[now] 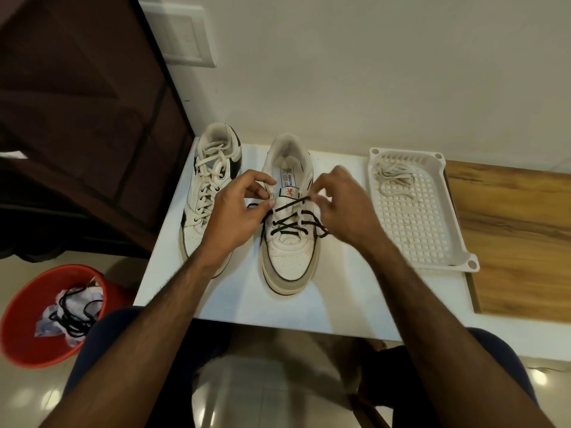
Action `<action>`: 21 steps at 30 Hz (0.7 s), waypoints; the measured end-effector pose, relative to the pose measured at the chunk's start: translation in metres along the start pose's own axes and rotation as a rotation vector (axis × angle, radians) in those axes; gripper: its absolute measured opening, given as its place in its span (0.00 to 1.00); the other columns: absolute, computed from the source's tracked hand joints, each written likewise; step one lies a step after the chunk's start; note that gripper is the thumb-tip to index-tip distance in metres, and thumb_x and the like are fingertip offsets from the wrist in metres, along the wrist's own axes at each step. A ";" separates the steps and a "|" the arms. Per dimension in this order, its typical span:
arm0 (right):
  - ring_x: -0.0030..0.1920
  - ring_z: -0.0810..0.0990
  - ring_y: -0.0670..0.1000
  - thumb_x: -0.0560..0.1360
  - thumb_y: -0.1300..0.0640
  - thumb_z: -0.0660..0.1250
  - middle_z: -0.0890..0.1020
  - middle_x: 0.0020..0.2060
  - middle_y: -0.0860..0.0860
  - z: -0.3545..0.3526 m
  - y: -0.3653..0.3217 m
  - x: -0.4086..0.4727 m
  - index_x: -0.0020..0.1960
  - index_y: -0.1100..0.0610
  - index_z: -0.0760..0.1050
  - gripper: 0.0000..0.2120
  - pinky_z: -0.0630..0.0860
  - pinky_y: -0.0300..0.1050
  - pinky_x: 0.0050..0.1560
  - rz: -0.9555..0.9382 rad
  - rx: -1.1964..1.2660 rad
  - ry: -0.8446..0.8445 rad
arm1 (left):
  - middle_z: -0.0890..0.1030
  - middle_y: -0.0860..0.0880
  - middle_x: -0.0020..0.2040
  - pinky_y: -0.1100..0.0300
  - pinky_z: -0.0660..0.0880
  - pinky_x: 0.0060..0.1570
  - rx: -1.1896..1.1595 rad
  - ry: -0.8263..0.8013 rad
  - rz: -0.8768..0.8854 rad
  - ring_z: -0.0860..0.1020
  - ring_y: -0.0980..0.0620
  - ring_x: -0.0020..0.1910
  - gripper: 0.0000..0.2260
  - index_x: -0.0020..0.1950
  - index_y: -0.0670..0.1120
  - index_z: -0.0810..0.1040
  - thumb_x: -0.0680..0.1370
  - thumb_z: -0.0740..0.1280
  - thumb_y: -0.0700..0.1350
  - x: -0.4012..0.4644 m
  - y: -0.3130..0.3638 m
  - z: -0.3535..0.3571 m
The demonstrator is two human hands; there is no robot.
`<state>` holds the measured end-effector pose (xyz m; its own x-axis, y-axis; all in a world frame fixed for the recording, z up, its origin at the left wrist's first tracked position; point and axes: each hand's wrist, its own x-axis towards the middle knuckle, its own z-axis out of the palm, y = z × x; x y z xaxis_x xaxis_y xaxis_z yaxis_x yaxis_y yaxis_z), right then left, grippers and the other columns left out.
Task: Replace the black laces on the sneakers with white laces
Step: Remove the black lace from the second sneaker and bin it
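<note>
Both grips are closed on the right-hand sneaker (289, 230), which stands on the white worktop (234, 291) with its toe toward the person. By the left hand (238, 208) the upper eyelet edge on the sneaker's left side is pinched between thumb and forefinger. By the right hand (336, 205) the black lace (290, 223) is pinched near the top eyelet on the other side, the remaining fingers being curled. The black lace is seen crossed through the lower eyelets only, and a loose length of it is draped over the sneaker's right flank beneath the right hand.

Just beside it, to the left, the second sneaker (210, 193) is stood parallel on the same worktop, and it is threaded fully with a white lace (207, 180). Well to the right, a white perforated tray (432, 242) is set across the seam between the worktop and a wooden surface (509, 236); a bundled white lace (394, 177) is lying in its far corner. On the floor at the left, a red bucket (27, 322) is placed, in which another black lace (74, 316) is coiled upon crumpled paper (46, 322).
</note>
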<state>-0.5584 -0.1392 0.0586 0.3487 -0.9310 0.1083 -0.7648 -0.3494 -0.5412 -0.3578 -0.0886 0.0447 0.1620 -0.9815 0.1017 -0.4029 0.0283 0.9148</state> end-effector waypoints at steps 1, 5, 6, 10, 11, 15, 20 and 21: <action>0.46 0.77 0.49 0.78 0.57 0.68 0.72 0.47 0.48 -0.011 0.010 0.000 0.48 0.53 0.79 0.02 0.76 0.55 0.53 0.045 0.009 0.035 | 0.81 0.49 0.46 0.72 0.74 0.43 0.001 -0.002 -0.001 0.80 0.60 0.48 0.13 0.57 0.51 0.81 0.75 0.75 0.37 0.000 0.000 0.000; 0.41 0.73 0.44 0.75 0.57 0.67 0.72 0.42 0.45 -0.030 0.028 -0.013 0.47 0.53 0.80 0.03 0.76 0.56 0.51 0.159 0.000 0.074 | 0.81 0.50 0.46 0.75 0.71 0.48 0.054 0.004 0.019 0.80 0.60 0.49 0.14 0.57 0.52 0.81 0.75 0.75 0.38 0.000 -0.002 0.000; 0.41 0.72 0.42 0.73 0.57 0.67 0.71 0.42 0.43 -0.028 0.021 -0.016 0.49 0.51 0.80 0.06 0.75 0.54 0.51 0.122 0.019 0.076 | 0.81 0.50 0.46 0.76 0.70 0.49 0.058 0.005 0.022 0.80 0.60 0.49 0.14 0.57 0.51 0.81 0.75 0.75 0.38 0.000 -0.001 0.001; 0.47 0.76 0.47 0.76 0.53 0.69 0.70 0.44 0.43 0.005 -0.016 -0.014 0.58 0.50 0.82 0.12 0.74 0.53 0.52 -0.096 0.052 -0.001 | 0.81 0.49 0.47 0.74 0.71 0.50 0.054 -0.001 0.038 0.80 0.58 0.49 0.14 0.58 0.52 0.81 0.76 0.75 0.39 -0.001 -0.002 0.001; 0.49 0.77 0.50 0.77 0.53 0.69 0.72 0.45 0.46 0.015 -0.022 -0.012 0.58 0.51 0.82 0.11 0.75 0.54 0.52 -0.130 0.003 -0.025 | 0.81 0.49 0.47 0.73 0.72 0.50 0.052 -0.003 0.039 0.80 0.58 0.50 0.14 0.58 0.52 0.80 0.76 0.75 0.39 -0.001 -0.002 0.002; 0.47 0.77 0.51 0.78 0.56 0.68 0.75 0.47 0.49 0.030 -0.025 -0.009 0.51 0.52 0.83 0.05 0.75 0.55 0.52 -0.130 -0.101 -0.036 | 0.81 0.50 0.46 0.75 0.70 0.48 0.065 -0.003 0.035 0.80 0.60 0.49 0.14 0.58 0.52 0.81 0.75 0.75 0.38 0.001 -0.002 0.001; 0.42 0.75 0.47 0.76 0.56 0.67 0.72 0.45 0.48 -0.009 0.005 0.000 0.45 0.53 0.78 0.02 0.73 0.49 0.48 0.065 0.068 0.128 | 0.81 0.50 0.46 0.75 0.70 0.48 0.065 -0.003 0.032 0.80 0.60 0.48 0.13 0.56 0.52 0.81 0.75 0.75 0.39 0.002 -0.002 0.000; 0.40 0.74 0.47 0.76 0.56 0.67 0.72 0.44 0.48 -0.017 0.015 -0.001 0.44 0.53 0.77 0.03 0.74 0.50 0.47 0.121 0.056 0.168 | 0.81 0.50 0.46 0.75 0.70 0.48 0.066 -0.005 0.034 0.80 0.60 0.49 0.13 0.56 0.52 0.81 0.75 0.75 0.39 0.001 -0.003 0.000</action>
<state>-0.5792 -0.1449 0.0642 0.1574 -0.9719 0.1751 -0.7629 -0.2323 -0.6034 -0.3567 -0.0898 0.0424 0.1426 -0.9811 0.1304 -0.4670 0.0495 0.8829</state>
